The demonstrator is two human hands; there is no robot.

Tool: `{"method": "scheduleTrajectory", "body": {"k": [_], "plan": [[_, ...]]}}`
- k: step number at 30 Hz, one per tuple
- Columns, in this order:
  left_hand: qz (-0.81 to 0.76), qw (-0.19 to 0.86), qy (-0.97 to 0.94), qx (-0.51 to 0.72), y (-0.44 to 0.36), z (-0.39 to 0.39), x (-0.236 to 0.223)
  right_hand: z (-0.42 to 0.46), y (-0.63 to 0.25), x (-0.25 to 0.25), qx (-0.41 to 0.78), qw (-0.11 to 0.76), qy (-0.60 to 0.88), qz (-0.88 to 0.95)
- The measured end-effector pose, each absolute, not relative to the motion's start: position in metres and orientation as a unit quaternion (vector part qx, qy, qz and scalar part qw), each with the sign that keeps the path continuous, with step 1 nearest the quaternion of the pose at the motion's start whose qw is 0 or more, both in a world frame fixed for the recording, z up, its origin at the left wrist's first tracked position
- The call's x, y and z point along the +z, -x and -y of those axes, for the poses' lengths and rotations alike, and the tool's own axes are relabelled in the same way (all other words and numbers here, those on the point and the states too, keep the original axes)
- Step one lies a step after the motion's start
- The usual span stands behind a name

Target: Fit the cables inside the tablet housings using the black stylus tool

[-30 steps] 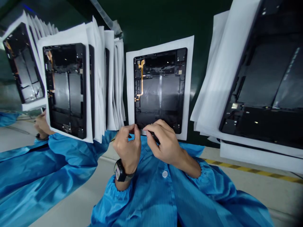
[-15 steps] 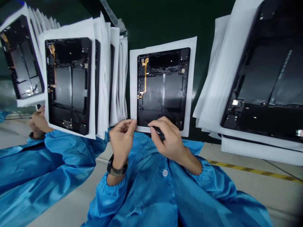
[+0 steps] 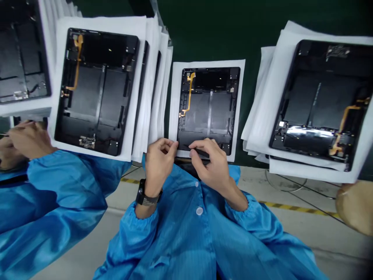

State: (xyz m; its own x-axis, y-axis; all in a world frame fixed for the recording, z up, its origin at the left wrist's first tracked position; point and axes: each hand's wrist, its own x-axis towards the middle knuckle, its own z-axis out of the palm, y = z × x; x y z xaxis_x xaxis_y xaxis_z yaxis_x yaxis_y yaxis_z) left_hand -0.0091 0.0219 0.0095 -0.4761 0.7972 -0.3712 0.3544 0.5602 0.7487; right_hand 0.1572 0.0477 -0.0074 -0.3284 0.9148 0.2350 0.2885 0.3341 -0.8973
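An opened tablet housing lies on a white foam sheet in front of me, its dark battery cells and an orange flex cable exposed. At its lower left corner is my left hand, thumb and index finger pressed together; whatever they may pinch is hidden. My right hand is closed around slim black tweezers over the housing's lower edge. Their fine tip points left, toward the lower left corner, and their two arms cannot be told apart.
Stacked tablet housings with white foam sheets between them stand at my left. Another stack is at my right. Farther left are a co-worker's hands and blue sleeve. A round tan object shows at the right edge.
The view has shifted, so the side stacks appear displaced. Both hands stay at the housing's lower edge, and the tweezers' tip now shows over the housing's lower part.
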Motion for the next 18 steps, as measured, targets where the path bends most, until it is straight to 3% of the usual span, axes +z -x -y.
{"method": "scheduleTrajectory", "body": {"k": [5,18], "plan": [[-0.762,0.414,-0.371,0.333,0.017,-0.019,0.009,-0.047,-0.149,0.003,0.365,0.371,0.428,0.739],[-0.729,0.466,-0.347,0.361,0.024,-0.014,0.004,-0.049,-0.136,-0.010,0.442,0.347,0.468,0.682]]}}
